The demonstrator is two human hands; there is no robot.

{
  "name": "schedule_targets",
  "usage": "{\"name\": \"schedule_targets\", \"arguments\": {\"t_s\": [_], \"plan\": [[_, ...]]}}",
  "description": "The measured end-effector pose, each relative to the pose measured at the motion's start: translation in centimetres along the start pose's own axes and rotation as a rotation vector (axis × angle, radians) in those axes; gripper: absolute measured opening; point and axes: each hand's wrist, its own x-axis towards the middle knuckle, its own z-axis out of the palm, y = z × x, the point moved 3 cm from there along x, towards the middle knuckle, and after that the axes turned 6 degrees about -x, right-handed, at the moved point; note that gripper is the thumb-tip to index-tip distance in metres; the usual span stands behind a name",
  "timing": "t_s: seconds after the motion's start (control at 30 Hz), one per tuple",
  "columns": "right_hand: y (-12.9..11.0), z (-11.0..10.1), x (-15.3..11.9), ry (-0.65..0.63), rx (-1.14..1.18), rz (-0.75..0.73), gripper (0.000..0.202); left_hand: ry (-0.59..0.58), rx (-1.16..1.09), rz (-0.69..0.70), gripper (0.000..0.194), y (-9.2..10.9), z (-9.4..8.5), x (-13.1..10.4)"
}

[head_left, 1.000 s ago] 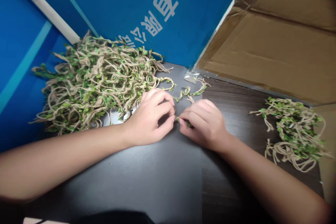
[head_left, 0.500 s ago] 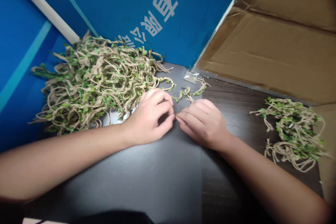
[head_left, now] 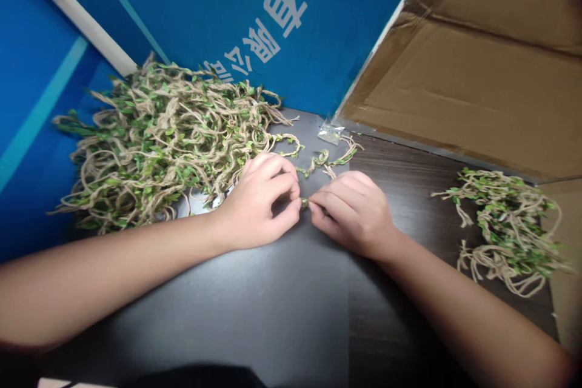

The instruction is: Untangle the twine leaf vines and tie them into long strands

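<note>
Left hand (head_left: 266, 206): sitting at nine o'clock from the gap between the hands, its thumb and forefinger are closing together on a leafy strand (head_left: 305, 202), while the other fingers are curling above
Right hand (head_left: 352, 209): mirroring it from three o'clock, its fingertips are pinching the same strand – the two hands are staying just apart
Leafy strand: only a short bit of twine and green is showing at the hub, between the fingertips; the rest is hiding behind the hands
Large heap (head_left: 182, 133): tangled twine with green leaves is piling up at ten o'clock, its near edge lying just beside the left hand
Loose piece (head_left: 324, 159): leafy twine is curving at one o'clock – whether it is joining the pinched strand, I cannot tell
Plastic scrap (head_left: 330, 133): a clear bit is lying at one o'clock, beyond the loose piece
Small heap (head_left: 513, 227): more leafy twine is resting at three o'clock, well apart from the right hand, on dark wood grain (head_left: 386, 321)
Grey surface (head_left: 273, 303): it is spreading toward six o'clock
Blue panel (head_left: 359, 0): it is rising at twelve
Cardboard (head_left: 477, 79): it is standing at two
</note>
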Motion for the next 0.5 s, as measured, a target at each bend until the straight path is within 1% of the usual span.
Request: {"name": "schedule_targets", "arguments": {"t_s": [0.1,0.17,0.23,0.37,0.5], "plan": [[0.06,0.04,-0.14,-0.004,0.025,-0.004,0.005,-0.028,0.012,-0.036,0.004,-0.11,0.11,-0.03],[0.08,0.05,-0.16,-0.001,0.035,-0.006,0.004,-0.034,0.007,-0.046,0.011,-0.15,0.12,-0.04],[0.13,0.07,-0.13,0.004,0.044,-0.003,0.004,-0.042,-0.002,-0.045,0.014,-0.17,0.12,-0.04],[0.24,0.14,-0.04,0.005,0.063,0.012,0.005,-0.069,-0.009,-0.040,0.006,-0.17,0.15,-0.04],[0.31,0.18,-0.05,0.011,0.068,0.021,0.006,-0.047,-0.030,-0.030,0.006,-0.13,0.07,-0.02]]}}
